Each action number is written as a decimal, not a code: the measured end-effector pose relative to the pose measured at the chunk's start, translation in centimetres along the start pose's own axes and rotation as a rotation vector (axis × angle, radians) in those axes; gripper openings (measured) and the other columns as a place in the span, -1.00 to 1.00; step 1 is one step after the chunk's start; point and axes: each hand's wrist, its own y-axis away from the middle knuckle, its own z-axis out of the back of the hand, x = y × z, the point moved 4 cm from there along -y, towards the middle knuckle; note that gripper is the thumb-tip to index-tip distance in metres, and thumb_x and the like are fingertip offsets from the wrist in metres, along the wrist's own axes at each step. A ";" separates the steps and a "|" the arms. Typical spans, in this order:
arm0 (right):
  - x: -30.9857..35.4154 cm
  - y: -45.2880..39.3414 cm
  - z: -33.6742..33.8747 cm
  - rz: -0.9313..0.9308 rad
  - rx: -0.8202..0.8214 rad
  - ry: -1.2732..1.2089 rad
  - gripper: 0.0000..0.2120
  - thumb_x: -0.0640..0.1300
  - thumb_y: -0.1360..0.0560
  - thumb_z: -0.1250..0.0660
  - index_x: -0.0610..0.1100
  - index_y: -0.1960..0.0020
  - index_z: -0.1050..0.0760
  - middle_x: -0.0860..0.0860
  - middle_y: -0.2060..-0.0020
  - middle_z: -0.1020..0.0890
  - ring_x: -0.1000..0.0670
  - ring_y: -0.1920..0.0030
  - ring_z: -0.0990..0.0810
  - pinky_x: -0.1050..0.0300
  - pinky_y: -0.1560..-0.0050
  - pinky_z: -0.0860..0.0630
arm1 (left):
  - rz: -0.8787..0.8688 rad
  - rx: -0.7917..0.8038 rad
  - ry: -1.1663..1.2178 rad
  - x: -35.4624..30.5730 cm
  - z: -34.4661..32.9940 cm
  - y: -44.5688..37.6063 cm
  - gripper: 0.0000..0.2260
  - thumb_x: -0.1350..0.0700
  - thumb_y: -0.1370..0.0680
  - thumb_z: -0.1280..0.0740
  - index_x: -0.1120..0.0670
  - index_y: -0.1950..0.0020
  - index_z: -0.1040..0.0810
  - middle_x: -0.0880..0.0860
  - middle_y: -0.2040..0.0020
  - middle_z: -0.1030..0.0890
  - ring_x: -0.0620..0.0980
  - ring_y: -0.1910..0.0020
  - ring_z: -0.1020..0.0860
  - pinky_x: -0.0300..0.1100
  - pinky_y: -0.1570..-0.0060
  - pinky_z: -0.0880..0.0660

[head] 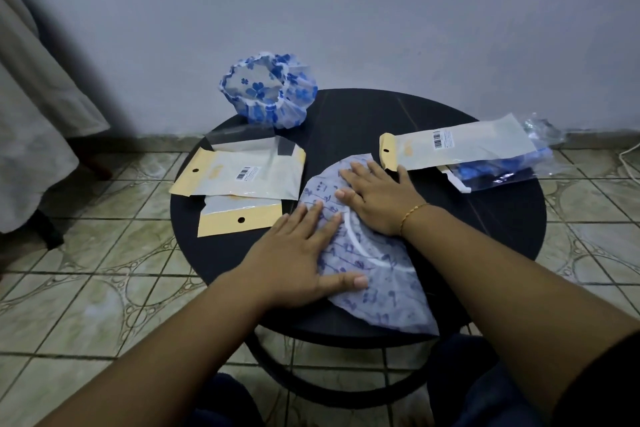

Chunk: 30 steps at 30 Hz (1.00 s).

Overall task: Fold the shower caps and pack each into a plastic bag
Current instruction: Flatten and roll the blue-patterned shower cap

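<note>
A round black table [485, 218] stood on a tiled floor [86, 288] against a pale wall [346, 10]. At its middle lay a flattened, folded shower cap [381, 291] with a blue print, pressed down by the left hand [298, 253] and right hand [377, 198], both flat with fingers spread and gripping nothing. An open blue-flowered shower cap [268, 92] sat at the far edge, two plastic bags [242, 180] lay overlapping to the left, and a further plastic bag [460, 146] lay to the right over clear wrapping with blue contents.

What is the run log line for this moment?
step: folding | left hand: flat on cap | right hand: flat on cap | bags: empty
</note>
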 end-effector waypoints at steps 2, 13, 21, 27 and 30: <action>-0.2 -0.3 0.2 0.000 -0.028 0.011 -0.45 0.25 -0.58 0.17 0.11 -0.52 0.10 0.09 -0.53 0.10 0.03 -0.52 0.21 -0.23 -0.43 0.26 | 0.001 0.016 -0.022 0.2 0.1 -0.8 -0.03 -0.60 -0.18 0.17 -0.19 -0.49 0.30 -0.03 -0.52 0.33 -0.06 -0.49 0.31 -0.07 -0.46 0.26; -1.0 8.0 4.0 0.468 -0.550 -0.015 -0.71 -0.13 -0.46 -0.18 -0.11 -0.08 -0.60 -0.06 -0.07 -0.62 -0.08 -0.11 -0.51 -0.01 -0.06 -0.42 | -0.201 -0.499 0.035 -0.7 2.7 0.2 -0.27 -0.43 -0.42 -0.09 -0.03 -0.47 -0.28 0.08 -0.54 -0.11 0.05 -0.53 0.01 0.01 -0.46 -0.04; 0.0 16.1 2.2 0.703 -0.416 -0.071 -0.66 -0.32 -0.37 -0.28 -0.17 -0.12 -0.58 -0.05 -0.09 -0.61 -0.03 -0.18 -0.53 0.00 -0.11 -0.47 | -0.612 -0.623 0.168 -4.7 2.1 4.5 -0.81 0.01 -0.53 -0.36 0.10 0.06 -0.69 -0.01 0.11 -0.65 -0.05 0.15 -0.60 -0.13 0.18 -0.54; -0.1 17.3 0.2 0.693 -0.269 -0.077 -0.66 -0.12 -0.42 -0.33 -0.20 -0.17 -0.55 -0.04 -0.08 -0.63 -0.01 -0.14 -0.56 0.08 -0.16 -0.48 | -0.536 -0.535 0.115 -4.9 0.3 4.4 -0.72 -0.10 -0.51 -0.32 0.05 0.00 -0.69 -0.06 0.09 -0.64 -0.11 0.12 -0.57 -0.21 0.16 -0.54; -0.2 17.2 -0.2 0.659 -0.289 -0.077 -0.65 -0.06 -0.44 -0.31 -0.19 -0.17 -0.56 -0.03 -0.07 -0.64 -0.02 -0.14 -0.58 0.04 -0.15 -0.51 | -0.508 -0.543 0.094 -5.0 0.1 4.2 -0.69 -0.13 -0.51 -0.29 0.04 0.00 -0.70 -0.06 0.11 -0.64 -0.13 0.15 -0.56 -0.27 0.16 -0.51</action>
